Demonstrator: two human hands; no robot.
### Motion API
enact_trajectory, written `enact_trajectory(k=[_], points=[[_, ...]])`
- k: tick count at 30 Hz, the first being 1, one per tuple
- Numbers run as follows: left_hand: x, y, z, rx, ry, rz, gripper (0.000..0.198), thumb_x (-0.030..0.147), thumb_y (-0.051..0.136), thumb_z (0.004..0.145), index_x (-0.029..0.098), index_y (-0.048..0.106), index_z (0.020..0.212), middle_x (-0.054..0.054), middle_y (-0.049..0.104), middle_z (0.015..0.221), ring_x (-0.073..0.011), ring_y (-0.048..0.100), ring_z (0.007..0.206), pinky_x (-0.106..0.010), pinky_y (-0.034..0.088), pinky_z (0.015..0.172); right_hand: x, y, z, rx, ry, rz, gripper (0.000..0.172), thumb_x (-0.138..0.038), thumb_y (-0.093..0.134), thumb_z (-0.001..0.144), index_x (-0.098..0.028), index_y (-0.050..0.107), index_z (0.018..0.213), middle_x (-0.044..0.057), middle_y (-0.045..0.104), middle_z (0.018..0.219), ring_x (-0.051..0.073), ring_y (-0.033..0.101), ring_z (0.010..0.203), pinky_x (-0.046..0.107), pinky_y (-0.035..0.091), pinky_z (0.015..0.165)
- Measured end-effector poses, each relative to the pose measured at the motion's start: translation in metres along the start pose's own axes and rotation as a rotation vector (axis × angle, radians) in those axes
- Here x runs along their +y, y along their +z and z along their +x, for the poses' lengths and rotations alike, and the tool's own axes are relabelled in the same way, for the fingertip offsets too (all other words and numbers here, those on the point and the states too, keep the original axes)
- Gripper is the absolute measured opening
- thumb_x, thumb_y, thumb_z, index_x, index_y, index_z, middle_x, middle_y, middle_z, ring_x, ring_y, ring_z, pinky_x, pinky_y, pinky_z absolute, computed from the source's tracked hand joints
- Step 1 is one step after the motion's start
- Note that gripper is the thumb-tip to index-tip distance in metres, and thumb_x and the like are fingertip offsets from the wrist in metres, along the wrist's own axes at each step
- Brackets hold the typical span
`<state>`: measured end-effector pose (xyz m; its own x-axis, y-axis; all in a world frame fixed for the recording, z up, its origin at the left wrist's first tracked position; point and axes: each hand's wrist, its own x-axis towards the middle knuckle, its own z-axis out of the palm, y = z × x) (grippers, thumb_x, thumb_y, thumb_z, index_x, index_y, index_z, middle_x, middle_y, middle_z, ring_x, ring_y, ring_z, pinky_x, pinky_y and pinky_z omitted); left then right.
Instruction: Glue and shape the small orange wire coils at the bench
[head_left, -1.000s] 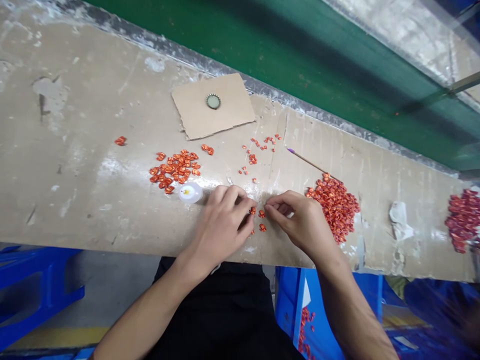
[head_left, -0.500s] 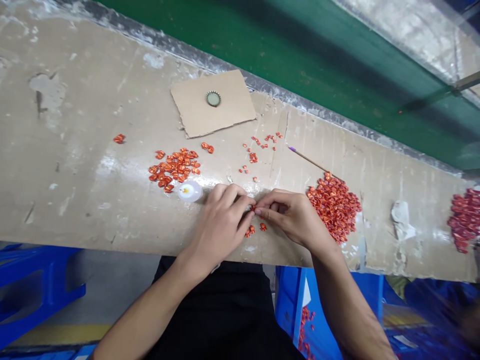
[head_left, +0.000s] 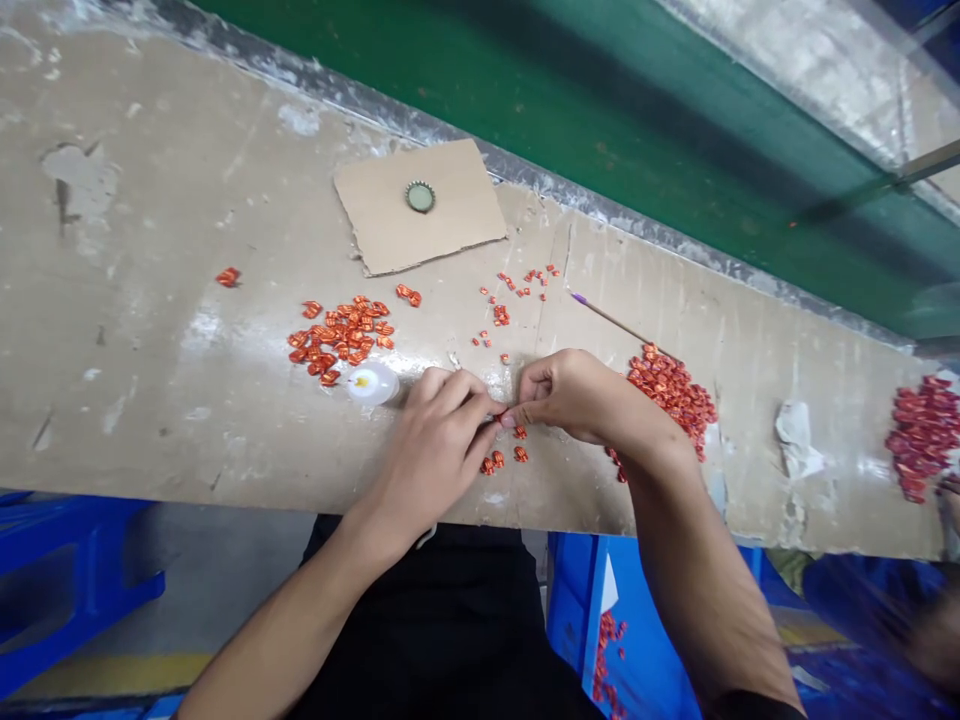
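My left hand [head_left: 427, 450] and my right hand [head_left: 570, 400] meet at the fingertips on a scuffed, beige worktop [head_left: 150, 380], pinching a tiny orange metallic piece [head_left: 499, 417] between them. Just below, several loose orange pieces [head_left: 502, 456] lie near my fingers. A white round object [head_left: 373, 383] sits beside my left hand, next to a heap of orange pieces [head_left: 341, 333]. A larger orange-red heap [head_left: 671, 395] lies partly behind my right hand. Scattered smaller bits [head_left: 510, 295] lie above my fingers.
A cardboard square [head_left: 420, 205] holds a bottle cap [head_left: 420, 197]. A thin stick with a purple tip [head_left: 607, 317] lies on the worktop. A dark red heap [head_left: 922, 438] sits far right. Green panelling runs behind; a blue crate [head_left: 600, 620] stands below with red bits inside.
My right hand has moved up and left, now partly over the large heap, and its fingertips press closer to my left hand. The view has shifted slightly.
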<state>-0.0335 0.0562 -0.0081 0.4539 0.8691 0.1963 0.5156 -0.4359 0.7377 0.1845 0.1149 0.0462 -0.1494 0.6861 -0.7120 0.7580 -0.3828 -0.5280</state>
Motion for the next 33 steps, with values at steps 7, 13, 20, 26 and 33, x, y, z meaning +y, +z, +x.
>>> enact_trajectory(k=[7, 13, 20, 26, 33], points=[[0.003, -0.004, 0.001, -0.038, -0.035, 0.028, 0.011, 0.022, 0.063, 0.114, 0.024, 0.074, 0.113, -0.005, 0.073, 0.117, -0.0265, 0.06, 0.113, -0.044, 0.056, 0.101, -0.006, -0.006, -0.005, -0.028, -0.025, 0.018, 0.038, -0.05, 0.098, 0.078, -0.021, 0.074, 0.07, -0.004, 0.059, 0.054, 0.008, 0.038, 0.041, 0.029, 0.027, 0.044], [0.003, 0.001, 0.0, -0.015, -0.015, 0.059, 0.015, 0.022, 0.06, 0.115, 0.021, 0.075, 0.119, -0.008, 0.072, 0.12, -0.0276, 0.057, 0.114, -0.047, 0.055, 0.104, -0.004, -0.002, 0.005, 0.474, -0.298, 0.139, 0.028, -0.045, 0.084, 0.095, -0.017, 0.086, 0.101, 0.003, 0.072, 0.071, 0.016, 0.061, 0.062, 0.032, 0.047, 0.06], [0.003, 0.002, -0.001, 0.018, -0.015, 0.068, 0.02, 0.014, 0.06, 0.111, 0.02, 0.072, 0.126, -0.008, 0.07, 0.119, -0.0277, 0.058, 0.115, -0.046, 0.056, 0.104, -0.01, 0.008, 0.036, 0.65, -0.346, 0.128, 0.016, -0.033, 0.079, 0.096, -0.018, 0.084, 0.096, 0.004, 0.077, 0.077, 0.02, 0.068, 0.071, 0.034, 0.053, 0.071], [0.004, 0.006, 0.001, 0.029, 0.015, 0.12, 0.032, 0.011, 0.064, 0.104, 0.023, 0.069, 0.133, -0.009, 0.068, 0.124, -0.0294, 0.057, 0.116, -0.048, 0.058, 0.105, -0.005, 0.008, 0.034, 0.644, -0.368, 0.016, 0.013, -0.029, 0.079, 0.096, -0.018, 0.084, 0.091, 0.005, 0.079, 0.082, 0.02, 0.066, 0.074, 0.036, 0.053, 0.077], [0.009, 0.006, 0.005, -0.081, 0.07, 0.143, 0.022, 0.021, 0.069, 0.105, 0.025, 0.077, 0.125, -0.009, 0.066, 0.133, -0.0305, 0.056, 0.117, -0.048, 0.056, 0.105, 0.007, 0.012, 0.006, 0.593, -0.324, -0.068, 0.009, -0.025, 0.079, 0.094, -0.019, 0.085, 0.092, 0.006, 0.083, 0.087, 0.02, 0.067, 0.074, 0.035, 0.051, 0.076]])
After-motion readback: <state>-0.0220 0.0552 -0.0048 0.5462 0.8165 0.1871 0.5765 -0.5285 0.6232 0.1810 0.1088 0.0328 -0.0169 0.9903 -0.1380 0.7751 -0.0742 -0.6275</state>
